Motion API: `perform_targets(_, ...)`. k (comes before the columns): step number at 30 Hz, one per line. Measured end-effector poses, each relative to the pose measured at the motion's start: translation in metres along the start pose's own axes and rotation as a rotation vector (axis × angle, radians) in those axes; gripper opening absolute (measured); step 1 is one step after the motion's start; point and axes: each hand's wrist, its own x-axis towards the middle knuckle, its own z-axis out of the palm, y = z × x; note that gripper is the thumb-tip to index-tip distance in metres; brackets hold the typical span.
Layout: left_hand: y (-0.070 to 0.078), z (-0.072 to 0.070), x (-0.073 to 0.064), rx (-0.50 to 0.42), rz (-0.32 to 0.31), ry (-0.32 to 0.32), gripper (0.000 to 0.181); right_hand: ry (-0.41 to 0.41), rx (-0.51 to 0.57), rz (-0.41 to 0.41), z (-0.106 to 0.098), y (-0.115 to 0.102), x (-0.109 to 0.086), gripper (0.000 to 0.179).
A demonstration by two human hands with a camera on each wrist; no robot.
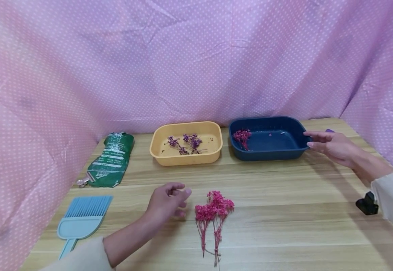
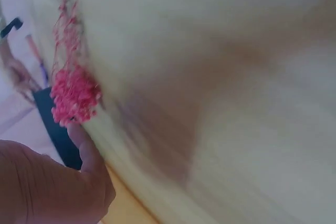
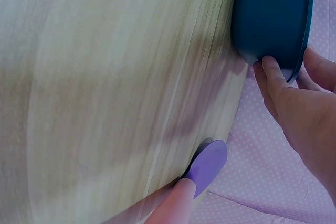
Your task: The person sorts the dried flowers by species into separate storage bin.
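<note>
In the head view my left hand (image 1: 169, 199) hovers with loosely bent fingers just left of two bunches of bright pink dried flowers (image 1: 215, 207) lying on the table. The thumb comes up close to the pink blossoms (image 2: 75, 98) in the left wrist view; nothing is in that hand. At the back right, my right hand (image 1: 335, 146) pinches the right end of a dark blue tray (image 1: 267, 155), one digit over the rim and others along the outer wall (image 3: 270, 19). Inside that tray lies a small pink flower bunch (image 1: 242, 138) with a few loose bits.
A yellow tray (image 1: 186, 161) with purple dried flowers (image 1: 192, 141) stands left of the blue one. Farther left are a green packet (image 1: 111, 162) with a metal clip (image 1: 86, 180) and a light blue brush (image 1: 81, 222). A purple oval-ended tool (image 3: 208, 166) and a black object (image 1: 367, 204) lie right.
</note>
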Motion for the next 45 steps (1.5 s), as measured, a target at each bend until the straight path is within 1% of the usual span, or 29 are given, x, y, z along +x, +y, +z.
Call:
perform_targets(2,-0.007,0.0,-0.007,0.042,-0.008,-0.045,0.057,0.002,-0.007,-0.004,0.0,-0.001,0.0,0.038)
perform_targets(4,-0.014,0.003,-0.013,0.082,-0.005,-0.104,0.063,0.003,-0.032,-0.003,0.0,-0.001,-0.001,0.038)
perform_targets(5,-0.017,0.004,-0.016,0.105,0.003,-0.129,0.063,0.004,-0.048,-0.001,0.0,-0.001,-0.001,0.037)
perform_targets(7,-0.023,0.007,-0.02,0.165,0.038,-0.161,0.063,0.006,-0.073,0.004,0.0,-0.002,0.0,0.037)
perform_targets(9,-0.028,0.011,-0.023,0.267,0.1,-0.157,0.059,0.005,-0.09,0.01,0.0,-0.002,0.0,0.037)
perform_targets(10,-0.03,0.012,-0.023,0.325,0.128,-0.145,0.058,0.006,-0.096,0.01,0.0,-0.002,0.0,0.037)
perform_targets(14,-0.034,0.017,-0.025,0.558,0.213,-0.1,0.057,0.007,-0.101,0.015,0.0,-0.002,0.0,0.038)
perform_targets(16,-0.035,0.02,-0.025,0.637,0.234,-0.097,0.057,0.006,-0.102,0.021,0.0,-0.002,0.001,0.038)
perform_targets(18,-0.036,0.022,-0.025,0.697,0.268,-0.09,0.055,0.005,-0.108,0.029,0.0,-0.002,0.0,0.04)
perform_targets(21,-0.038,0.024,-0.025,0.747,0.317,-0.079,0.044,0.003,-0.114,0.034,0.001,-0.002,0.001,0.04)
perform_targets(23,-0.038,0.022,-0.025,0.752,0.357,-0.074,0.034,0.005,-0.107,0.03,0.001,-0.002,0.0,0.039)
perform_targets(25,-0.038,0.019,-0.025,0.751,0.403,-0.076,0.028,0.006,-0.094,0.025,0.001,-0.002,0.0,0.038)
perform_targets(27,-0.037,0.017,-0.025,0.745,0.447,-0.078,0.028,0.007,-0.081,0.019,0.001,-0.002,0.0,0.038)
perform_targets(29,-0.036,0.015,-0.025,0.738,0.475,-0.083,0.028,0.006,-0.073,0.017,0.0,-0.003,0.0,0.037)
perform_targets(31,-0.034,0.014,-0.024,0.727,0.49,-0.084,0.028,0.004,-0.063,0.015,0.0,-0.003,0.0,0.037)
perform_targets(35,-0.029,0.012,-0.022,0.692,0.481,-0.082,0.028,-0.001,-0.049,0.014,0.001,-0.004,0.0,0.037)
perform_targets(38,-0.024,0.011,-0.021,0.629,0.482,-0.085,0.03,-0.002,-0.057,0.015,0.001,-0.004,0.0,0.038)
perform_targets(41,-0.017,0.01,-0.021,0.523,0.513,-0.079,0.031,-0.001,-0.081,0.021,0.001,-0.004,0.0,0.037)
perform_targets(43,-0.011,0.01,-0.02,0.456,0.543,-0.059,0.033,0.0,-0.092,0.022,0.001,-0.004,0.0,0.038)
perform_targets(45,-0.005,0.01,-0.02,0.415,0.57,-0.028,0.033,0.0,-0.099,0.02,0.001,-0.004,0.001,0.038)
